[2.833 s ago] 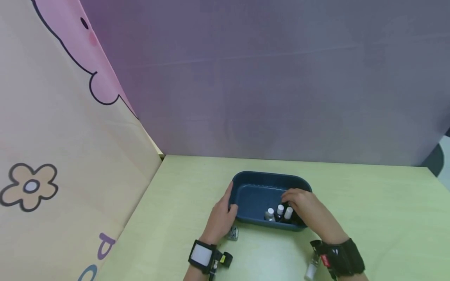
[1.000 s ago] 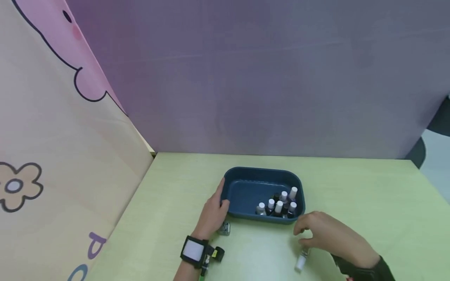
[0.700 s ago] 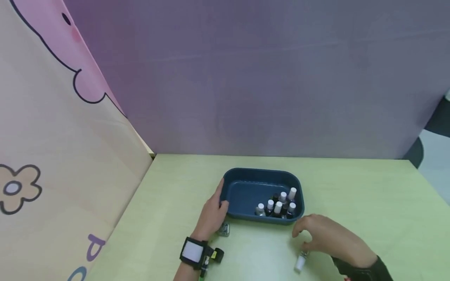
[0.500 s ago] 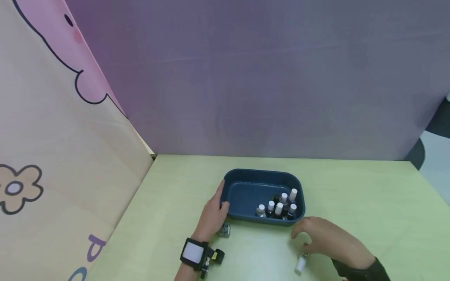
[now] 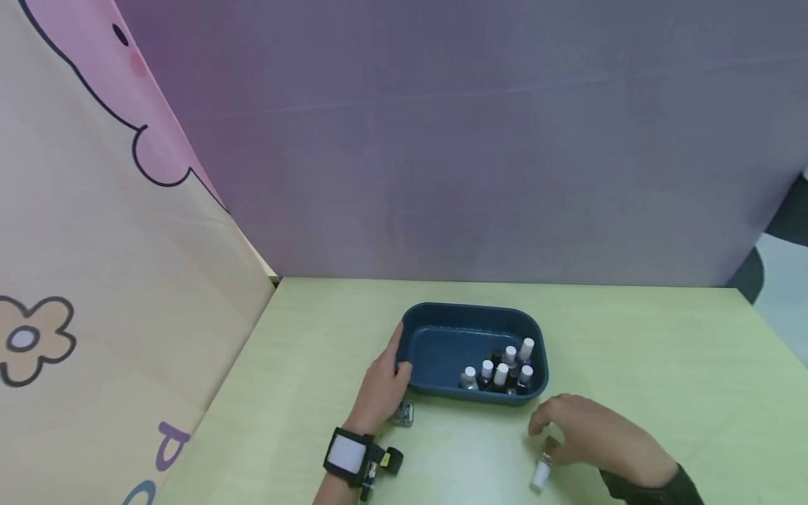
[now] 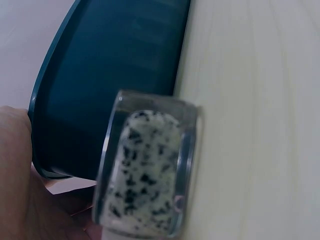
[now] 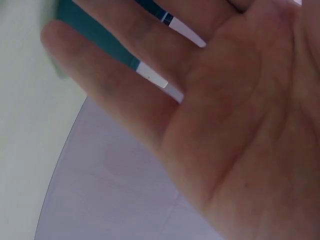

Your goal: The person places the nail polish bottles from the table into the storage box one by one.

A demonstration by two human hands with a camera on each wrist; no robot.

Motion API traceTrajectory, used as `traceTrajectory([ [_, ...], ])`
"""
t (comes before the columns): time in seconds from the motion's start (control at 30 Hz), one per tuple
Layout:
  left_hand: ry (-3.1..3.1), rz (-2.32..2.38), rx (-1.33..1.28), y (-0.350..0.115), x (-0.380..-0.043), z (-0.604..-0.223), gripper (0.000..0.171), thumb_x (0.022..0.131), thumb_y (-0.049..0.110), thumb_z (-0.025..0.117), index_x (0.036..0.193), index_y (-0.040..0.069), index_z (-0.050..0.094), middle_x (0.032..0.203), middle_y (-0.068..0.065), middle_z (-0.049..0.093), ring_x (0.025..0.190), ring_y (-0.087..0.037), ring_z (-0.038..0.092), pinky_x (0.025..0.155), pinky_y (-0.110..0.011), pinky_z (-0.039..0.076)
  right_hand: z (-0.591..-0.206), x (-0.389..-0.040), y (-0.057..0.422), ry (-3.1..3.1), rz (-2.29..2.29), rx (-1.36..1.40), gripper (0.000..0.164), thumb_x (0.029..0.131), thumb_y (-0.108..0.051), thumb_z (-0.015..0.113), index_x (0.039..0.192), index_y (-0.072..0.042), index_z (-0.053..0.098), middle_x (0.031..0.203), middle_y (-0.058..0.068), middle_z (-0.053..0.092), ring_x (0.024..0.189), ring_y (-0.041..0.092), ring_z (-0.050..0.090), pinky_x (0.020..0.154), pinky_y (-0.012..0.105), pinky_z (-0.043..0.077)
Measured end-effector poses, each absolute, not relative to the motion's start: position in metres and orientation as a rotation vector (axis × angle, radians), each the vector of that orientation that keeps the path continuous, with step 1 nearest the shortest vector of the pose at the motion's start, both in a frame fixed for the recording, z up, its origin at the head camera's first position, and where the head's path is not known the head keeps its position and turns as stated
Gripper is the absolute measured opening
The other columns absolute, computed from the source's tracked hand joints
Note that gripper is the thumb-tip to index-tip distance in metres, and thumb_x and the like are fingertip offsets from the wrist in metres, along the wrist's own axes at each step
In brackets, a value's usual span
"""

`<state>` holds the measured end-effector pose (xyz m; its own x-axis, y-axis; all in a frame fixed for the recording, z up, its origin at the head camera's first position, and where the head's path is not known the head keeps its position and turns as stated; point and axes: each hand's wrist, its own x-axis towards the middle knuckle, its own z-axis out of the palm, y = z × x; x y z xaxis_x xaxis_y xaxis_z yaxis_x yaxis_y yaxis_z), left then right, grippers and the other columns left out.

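A dark blue tray (image 5: 435,347) stands on the table, with several white-capped nail polish bottles (image 5: 501,375) grouped at its right end. My left hand (image 5: 379,389) holds the tray's left end, index finger along the side and thumb at the near corner. Beside that hand lies a clear nail polish bottle (image 6: 145,170) with black-and-white speckles. My right hand (image 5: 590,435) is over the table in front of the tray's right corner, thumb and fingers apart. A white-capped nail polish bottle (image 5: 541,473) lies at its thumb, partly hidden; contact is unclear.
The pale green-yellow table (image 5: 663,365) reaches back to a grey-purple curtain (image 5: 473,154). A patterned cloth (image 5: 126,266) hangs along the left side. Black bands with devices sit on both wrists.
My right hand has left the tray and moved to the white-capped bottle on the table. More bottles now show in the tray. My left hand stays at the tray, and the head view has shifted slightly.
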<state>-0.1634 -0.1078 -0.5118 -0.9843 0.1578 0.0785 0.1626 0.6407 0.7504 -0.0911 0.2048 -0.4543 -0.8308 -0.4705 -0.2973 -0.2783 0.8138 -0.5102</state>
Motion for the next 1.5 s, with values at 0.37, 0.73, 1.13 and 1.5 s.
traceTrajectory([
  [0.37,-2.836,-1.307,-0.289,-0.108,-0.164,-0.513,0.072,0.100,0.018,0.045,0.158,0.041,0.010,0.070,0.000,0.041,0.047,-0.009,0.031,0.049,-0.027,0.034,-0.459,-0.092,0.210,2.604,-0.672,-0.739,0.018,0.072,-0.005,0.078,0.080,-0.021,0.073,0.080,-0.016,0.063,0.069,0.003,0.047,0.063,0.025,0.044],
  [0.73,-2.832,-1.322,-0.293,-0.109,-0.163,-0.513,0.072,0.100,0.018,0.046,0.158,0.040,0.010,0.068,0.001,0.040,0.047,-0.008,0.031,0.049,-0.027,0.034,-0.463,-0.092,0.210,2.609,-0.695,-0.735,0.021,0.072,-0.010,0.083,0.089,-0.019,0.074,0.087,-0.013,0.066,0.074,0.000,0.053,0.065,0.025,0.048],
  [1.13,-2.834,-1.311,-0.295,-0.108,-0.164,-0.515,0.073,0.100,0.018,0.046,0.158,0.041,0.009,0.071,0.000,0.041,0.047,-0.008,0.031,0.049,-0.026,0.034,-0.466,-0.092,0.200,2.611,-0.668,-0.743,0.018,0.069,-0.014,0.085,0.084,-0.017,0.075,0.085,-0.009,0.066,0.070,0.002,0.053,0.062,0.026,0.046],
  [1.5,-2.843,-1.306,-0.281,-0.108,-0.164,-0.515,0.072,0.100,0.018,0.046,0.158,0.041,0.010,0.076,-0.001,0.041,0.049,-0.008,0.033,0.051,-0.027,0.035,-0.472,-0.090,0.193,2.588,-0.655,-0.776,0.007,0.074,-0.022,0.083,0.078,-0.021,0.077,0.076,-0.016,0.059,0.063,0.000,0.045,0.059,0.025,0.043],
])
